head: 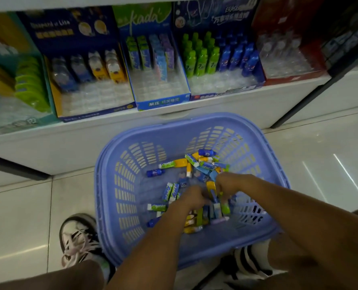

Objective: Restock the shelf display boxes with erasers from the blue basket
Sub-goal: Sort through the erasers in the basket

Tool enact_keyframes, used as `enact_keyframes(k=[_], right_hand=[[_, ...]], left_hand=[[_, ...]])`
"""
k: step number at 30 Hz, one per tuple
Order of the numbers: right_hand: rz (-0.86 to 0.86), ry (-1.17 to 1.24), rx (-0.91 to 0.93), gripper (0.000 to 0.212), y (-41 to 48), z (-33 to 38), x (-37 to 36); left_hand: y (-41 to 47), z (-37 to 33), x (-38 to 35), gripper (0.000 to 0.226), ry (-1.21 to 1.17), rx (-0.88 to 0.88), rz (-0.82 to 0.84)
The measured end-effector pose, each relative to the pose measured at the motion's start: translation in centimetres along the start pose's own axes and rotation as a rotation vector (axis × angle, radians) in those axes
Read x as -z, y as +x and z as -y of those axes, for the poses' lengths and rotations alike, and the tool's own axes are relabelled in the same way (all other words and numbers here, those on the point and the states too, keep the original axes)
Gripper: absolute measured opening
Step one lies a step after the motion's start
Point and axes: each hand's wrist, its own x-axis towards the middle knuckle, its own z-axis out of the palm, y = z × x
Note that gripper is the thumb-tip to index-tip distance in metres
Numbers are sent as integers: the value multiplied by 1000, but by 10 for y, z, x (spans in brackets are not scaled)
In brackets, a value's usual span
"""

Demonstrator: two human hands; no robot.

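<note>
The blue basket [119, 164] stands on the floor below the shelf, with several small erasers [197, 164] loose in its bottom. Both my hands reach down into the pile. My left hand [191, 198] has its fingers curled round a bunch of upright erasers [215, 210]. Just to its right, my right hand [234, 183] curls over the pile and pinches a yellow eraser [211, 186] at its fingertips. On the shelf stand the display boxes: a dark blue box [94, 109], a Kada box [163, 99] and a bottle-eraser box [226, 88], each with bare slots in front.
A teal box [31, 84] with green and yellow items stands at the shelf's left, a red box [293, 59] at its right. My shoes [77, 239] flank the basket on the tiled floor. A dark shelf post [312, 93] slants down at the right.
</note>
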Motion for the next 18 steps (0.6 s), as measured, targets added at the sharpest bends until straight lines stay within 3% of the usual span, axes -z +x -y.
enact_keyframes(k=[3,6,11,18], right_hand=[[-171,291,65,22,-7,-1,20],[-211,464,67,30,-10,-5,32],[-137,-160,-80,35,-9,-18,25],[-124,-523,-18,30,8,-18,26]], left_hand=[[5,-5,4,38,-235,-26,-9],[8,-6,6,28,-527,27,-34],[13,8,15,16,-663,211,-172],[11,26,29,34,-860,280,-212]])
